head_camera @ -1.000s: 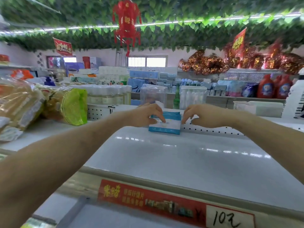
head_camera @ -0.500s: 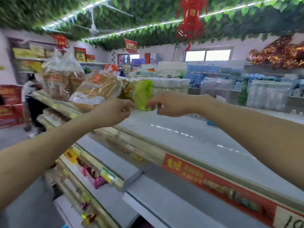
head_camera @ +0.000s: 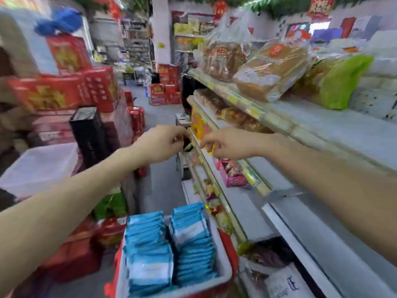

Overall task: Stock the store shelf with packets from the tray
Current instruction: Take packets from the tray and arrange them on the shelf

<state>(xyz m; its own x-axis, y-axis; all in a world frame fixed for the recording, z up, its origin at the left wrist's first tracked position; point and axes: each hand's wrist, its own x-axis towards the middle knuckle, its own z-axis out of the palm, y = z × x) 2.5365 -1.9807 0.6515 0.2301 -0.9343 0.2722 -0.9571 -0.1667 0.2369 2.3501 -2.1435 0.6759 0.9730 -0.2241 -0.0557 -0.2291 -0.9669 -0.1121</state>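
Packets of blue and white foil stand upright in two tight rows in the white tray. The tray sits low in the aisle, just beside the front edge of the lower shelves, on something red that I cannot identify. The head camera gives the only view, and motion blurs it.

The left hand hangs in the air above the tray with loosely curled fingers, and I see nothing in it. The right hand is near it, fingers relaxed and apart, also empty. Both hands are well apart from the packets.

The top shelf has a wide bare part toward its right end, beside the green bag and the bread bags. This looks like the place to fill.

I judge that the step in hand is the reach down for more packets. To do it well, both hands should squeeze a small block from one row between them, so that the smooth packets do not fan out. The block should rise straight past the tray rim, stay level on the way up, and be set down upright on the bare shelf, clear of the green bag.
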